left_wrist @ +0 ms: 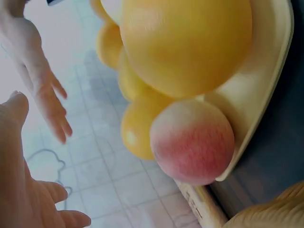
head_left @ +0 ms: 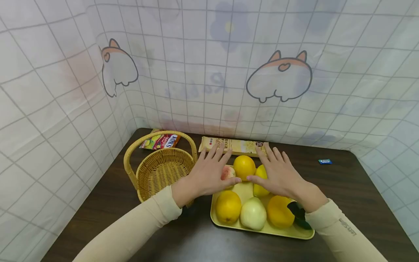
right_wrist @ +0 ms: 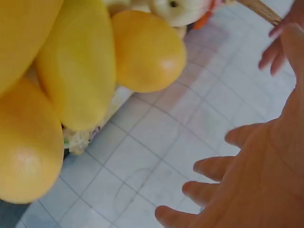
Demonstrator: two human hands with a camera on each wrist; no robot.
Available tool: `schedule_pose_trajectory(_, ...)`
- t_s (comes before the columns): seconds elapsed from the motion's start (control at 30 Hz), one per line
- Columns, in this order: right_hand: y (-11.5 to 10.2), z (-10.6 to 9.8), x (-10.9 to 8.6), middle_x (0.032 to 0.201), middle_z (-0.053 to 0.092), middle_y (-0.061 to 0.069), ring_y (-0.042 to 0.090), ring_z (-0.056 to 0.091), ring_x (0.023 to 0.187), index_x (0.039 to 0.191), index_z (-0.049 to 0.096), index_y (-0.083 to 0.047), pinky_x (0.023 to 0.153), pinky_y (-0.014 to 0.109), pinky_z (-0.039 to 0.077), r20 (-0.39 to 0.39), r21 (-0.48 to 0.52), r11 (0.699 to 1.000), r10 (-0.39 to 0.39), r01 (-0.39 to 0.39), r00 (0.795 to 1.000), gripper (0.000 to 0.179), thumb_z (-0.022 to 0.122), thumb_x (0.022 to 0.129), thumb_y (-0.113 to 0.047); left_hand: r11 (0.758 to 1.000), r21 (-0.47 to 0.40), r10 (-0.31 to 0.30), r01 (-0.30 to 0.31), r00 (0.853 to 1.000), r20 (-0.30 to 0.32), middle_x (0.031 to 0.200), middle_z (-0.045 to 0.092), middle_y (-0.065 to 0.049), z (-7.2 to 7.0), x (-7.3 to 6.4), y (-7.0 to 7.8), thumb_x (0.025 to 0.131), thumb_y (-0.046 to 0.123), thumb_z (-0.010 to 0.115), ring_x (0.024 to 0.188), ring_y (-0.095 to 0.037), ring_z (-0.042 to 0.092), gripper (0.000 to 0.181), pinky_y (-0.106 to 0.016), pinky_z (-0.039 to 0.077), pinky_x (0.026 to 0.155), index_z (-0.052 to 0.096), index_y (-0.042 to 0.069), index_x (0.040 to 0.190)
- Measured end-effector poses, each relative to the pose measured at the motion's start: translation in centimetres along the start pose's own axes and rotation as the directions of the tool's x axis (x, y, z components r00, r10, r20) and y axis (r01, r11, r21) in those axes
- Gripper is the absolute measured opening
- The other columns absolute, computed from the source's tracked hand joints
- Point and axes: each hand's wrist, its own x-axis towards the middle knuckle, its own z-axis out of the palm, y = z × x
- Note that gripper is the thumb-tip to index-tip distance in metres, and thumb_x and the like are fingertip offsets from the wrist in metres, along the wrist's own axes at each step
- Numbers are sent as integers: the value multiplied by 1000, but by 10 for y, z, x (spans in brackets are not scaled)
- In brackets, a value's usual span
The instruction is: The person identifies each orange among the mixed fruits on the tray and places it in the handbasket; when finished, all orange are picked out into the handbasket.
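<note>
Both hands are held over a pale yellow tray point(head_left: 262, 231) of fruit, fingers spread and nothing in them. My left hand point(head_left: 211, 171) is above the tray's left side, partly covering a pink and white peach point(head_left: 228, 172). Over the right side, my right hand point(head_left: 281, 174) hides part of a yellow mango-like fruit point(head_left: 260, 187). An orange point(head_left: 244, 167) lies at the back between the hands. Along the front are another orange point(head_left: 228, 206), a pale green-white round fruit point(head_left: 253, 214) and an orange fruit point(head_left: 280, 211) beside dark green leaves point(head_left: 299, 214).
A wicker basket point(head_left: 142, 196) with a tall handle stands left of the tray. Behind it lies a Fox's candy bag point(head_left: 160, 141). A long yellow package point(head_left: 242, 146) rests at the back, and a small blue wrapper point(head_left: 325, 161) lies on the right. Patterned cloth walls surround the dark table.
</note>
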Motion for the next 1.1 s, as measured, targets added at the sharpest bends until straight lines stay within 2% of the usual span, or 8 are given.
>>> schedule_pose_trajectory(0.27, -3, 7, -29, 157, 27, 18, 44, 26, 141, 153, 34, -12, 106, 64, 26, -91, 230, 973, 52, -29, 994, 81, 54, 91, -62, 984, -174, 18, -48, 986, -168, 156, 35, -3, -4, -41, 6, 90, 70, 46, 139, -24, 36, 79, -48, 34, 109, 39, 20, 151)
schedule_pose_trajectory(0.4, 0, 14, -45, 150, 42, 13, 39, 39, 134, 145, 46, -13, 101, 63, 33, -209, 410, 912, 123, -28, 970, 62, 58, 95, -47, 956, -282, -35, -82, 921, -389, 139, 55, 0, -4, -67, -4, 94, 51, 58, 124, -19, 54, 53, -42, 46, 97, 58, 17, 135)
schedule_pose_trajectory(0.47, 3, 20, -52, 144, 49, 11, 36, 47, 128, 140, 52, -12, 99, 58, 39, -298, 475, 880, 161, 0, 941, 51, 61, 97, -36, 934, -336, -79, -119, 850, -521, 129, 62, 0, -3, -78, -13, 94, 37, 63, 116, -18, 59, 39, -39, 49, 93, 65, 15, 126)
schedule_pose_trajectory(0.57, 8, 30, -61, 134, 58, 8, 22, 56, 119, 134, 58, -11, 96, 36, 48, -410, 543, 839, 221, 42, 885, 39, 63, 96, -20, 901, -382, -144, -204, 690, -709, 114, 69, -4, -2, -96, -29, 91, 18, 65, 101, -19, 65, 25, -31, 50, 87, 70, 8, 113)
schedule_pose_trajectory(0.8, 19, 50, -74, 126, 63, 10, 2, 56, 104, 128, 63, -10, 82, 8, 45, -479, 664, 743, 339, 81, 810, 33, 63, 95, -9, 866, -386, -345, -319, 179, -921, 88, 63, -25, -15, -124, -61, 88, 1, 58, 83, -15, 58, 17, -21, 44, 75, 65, -14, 91)
schedule_pose_trajectory(0.9, 23, 56, -81, 124, 64, 11, 1, 59, 102, 126, 64, -8, 80, 11, 48, -457, 698, 713, 370, 68, 809, 31, 62, 95, -8, 841, -453, -470, -296, 16, -882, 91, 58, -20, -21, -129, -67, 83, -3, 55, 88, -13, 54, 18, -24, 41, 76, 58, -18, 93)
schedule_pose_trajectory(1.0, 27, 59, -87, 123, 65, 10, -2, 60, 100, 125, 65, -8, 78, 12, 49, -429, 697, 716, 371, 41, 824, 30, 62, 95, -9, 784, -547, -577, -292, -18, -817, 102, 53, -9, -17, -134, -74, 77, -7, 53, 95, -16, 49, 27, -27, 37, 81, 53, -14, 103)
schedule_pose_trajectory(1.1, 28, 61, -93, 123, 66, 8, -3, 60, 101, 125, 65, -11, 79, 10, 47, -405, 672, 740, 354, 12, 843, 30, 63, 95, -11, 726, -630, -640, -277, 65, -766, 111, 49, -7, -7, -140, -85, 75, -11, 52, 102, -20, 45, 42, -31, 34, 88, 47, -12, 116)
